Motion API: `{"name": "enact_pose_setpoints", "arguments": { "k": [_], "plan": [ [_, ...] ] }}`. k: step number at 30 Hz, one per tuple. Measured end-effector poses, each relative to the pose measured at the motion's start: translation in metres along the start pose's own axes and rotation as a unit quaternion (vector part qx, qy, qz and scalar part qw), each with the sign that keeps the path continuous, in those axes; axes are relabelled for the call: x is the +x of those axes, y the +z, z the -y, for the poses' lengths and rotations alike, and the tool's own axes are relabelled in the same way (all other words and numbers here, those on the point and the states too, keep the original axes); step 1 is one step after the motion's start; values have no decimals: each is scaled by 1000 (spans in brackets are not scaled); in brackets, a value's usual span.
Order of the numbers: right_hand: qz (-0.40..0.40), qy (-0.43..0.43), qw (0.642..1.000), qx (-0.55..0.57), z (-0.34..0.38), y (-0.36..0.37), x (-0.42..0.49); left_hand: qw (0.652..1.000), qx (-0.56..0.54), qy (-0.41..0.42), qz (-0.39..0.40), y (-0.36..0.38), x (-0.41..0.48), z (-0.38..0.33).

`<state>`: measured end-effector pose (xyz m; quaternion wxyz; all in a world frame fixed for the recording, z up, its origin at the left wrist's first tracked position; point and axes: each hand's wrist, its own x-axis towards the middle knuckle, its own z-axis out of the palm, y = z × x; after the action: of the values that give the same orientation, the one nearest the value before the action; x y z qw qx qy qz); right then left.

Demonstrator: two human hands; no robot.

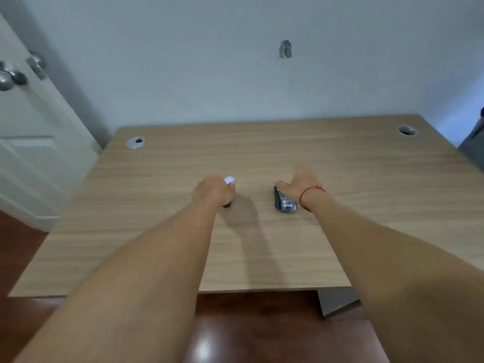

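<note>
Both my arms reach out over a light wooden desk (340, 179). My left hand (212, 191) is curled round a small object with a white, glowing top (229, 180) and a dark lower end (226, 204); most of it is hidden by my fingers. My right hand (298, 183), with a red string on the wrist, grips the far end of a dark, shiny packet with white lettering (284, 201) that lies on the desk. The frame is blurred, so I cannot name either object surely.
Two round cable grommets sit in the desk's far corners, the left grommet (135, 142) and the right grommet (406, 130). A white door with metal knobs (11, 77) stands at the left. The wall runs behind the desk, and dark wooden floor (248, 331) lies below its near edge.
</note>
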<state>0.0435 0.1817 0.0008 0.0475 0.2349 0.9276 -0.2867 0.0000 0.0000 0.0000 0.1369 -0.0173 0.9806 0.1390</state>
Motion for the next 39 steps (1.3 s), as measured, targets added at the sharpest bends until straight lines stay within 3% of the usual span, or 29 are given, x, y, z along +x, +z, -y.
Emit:
{"name": "enact_pose_setpoints", "arguments": {
  "k": [1,2,3,7,10,15,22,27,31,39],
  "plan": [
    [-2,18,1000,7,-3,3,5,1000,9,-22,5,4,6,1],
    [-22,31,999,28,-38,61,20,999,1,-19,-30,72,25,14],
    [-44,32,997,49,-50,77,31,998,-9,-24,-50,93,41,18],
    [-40,69,992,99,-51,95,25,991,-76,-52,-94,103,44,18],
    [-107,59,989,85,-53,116,31,980,-95,-77,-156,120,51,25],
    [-214,-4,972,94,-70,149,35,969,-59,-49,-237,143,51,31],
    [-157,-112,968,160,-89,162,-14,954,-92,12,-286,170,5,52],
    [-106,-163,970,149,-97,161,-44,939,-205,21,-277,164,-15,64],
    [-108,-161,969,155,-100,163,-53,912,-279,45,-298,160,-25,70],
    [-124,-181,968,123,-99,165,-48,861,-359,183,-311,141,-33,52]
  ]
}}
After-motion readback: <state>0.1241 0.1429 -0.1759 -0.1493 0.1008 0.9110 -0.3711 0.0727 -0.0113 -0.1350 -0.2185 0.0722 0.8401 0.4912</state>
